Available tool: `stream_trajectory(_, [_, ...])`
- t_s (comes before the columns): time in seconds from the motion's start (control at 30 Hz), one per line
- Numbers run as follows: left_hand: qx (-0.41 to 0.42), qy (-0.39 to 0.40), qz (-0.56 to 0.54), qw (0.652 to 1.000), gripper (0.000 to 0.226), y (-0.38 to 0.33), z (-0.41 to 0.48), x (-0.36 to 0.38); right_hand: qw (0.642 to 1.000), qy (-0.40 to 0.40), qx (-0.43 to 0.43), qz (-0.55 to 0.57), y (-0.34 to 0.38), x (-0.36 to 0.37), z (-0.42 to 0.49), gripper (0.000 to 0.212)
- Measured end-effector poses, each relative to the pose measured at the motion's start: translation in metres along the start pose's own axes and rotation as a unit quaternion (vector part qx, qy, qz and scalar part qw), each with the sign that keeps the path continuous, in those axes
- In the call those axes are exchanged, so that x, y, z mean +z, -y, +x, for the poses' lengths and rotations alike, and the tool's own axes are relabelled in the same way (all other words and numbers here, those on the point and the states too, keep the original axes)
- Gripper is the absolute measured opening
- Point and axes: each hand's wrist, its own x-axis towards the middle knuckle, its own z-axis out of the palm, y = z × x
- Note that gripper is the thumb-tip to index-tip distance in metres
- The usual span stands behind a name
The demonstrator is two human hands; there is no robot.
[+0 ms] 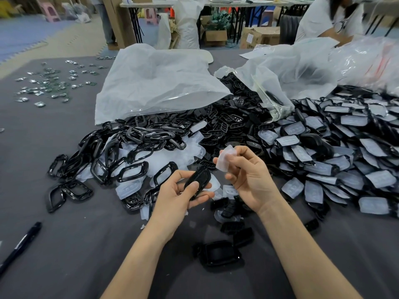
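Head view: left hand [183, 192] curls round a black key shell [199, 180] above the grey table [86, 234], while right hand [245, 180] pinches a clear rubber pad [224, 159] just beside it. That floppy pad could seat crooked if pressed off-centre. Beyond, an open white bag [159, 87] spills black frames [133, 134]; a clear bag [291, 72] holds dark parts.

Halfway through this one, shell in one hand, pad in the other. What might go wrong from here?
1. The right hand pinches the soft clear pad by its fingertips only. It may slip, or seat crooked in the black shell that the left hand holds.
2. Both hands are above loose black parts, so a dropped piece could vanish among look-alikes.
3. The padded pile touches the heap of bare frames, and the two could mix.
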Motion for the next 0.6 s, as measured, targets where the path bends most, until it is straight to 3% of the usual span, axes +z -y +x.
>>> stream_trajectory(0.23, [0.0,-0.001,-0.003,1.0,0.013,-0.0007,-0.0007,0.0,0.998,0.019,0.002,0.058,0.001,0.0013,0.001,0.019])
stream_trajectory(0.37, [-0.001,-0.002,-0.001,1.0,0.013,-0.0009,-0.0004,0.0002,0.999,0.014,-0.005,0.049,0.0016,0.0024,0.0008,0.008])
stream_trajectory(0.6, [0.002,-0.017,-0.01,1.0,0.015,0.0011,0.0001,0.0006,1.0,0.009,-0.014,-0.005,0.0021,0.0024,-0.0019,0.01])
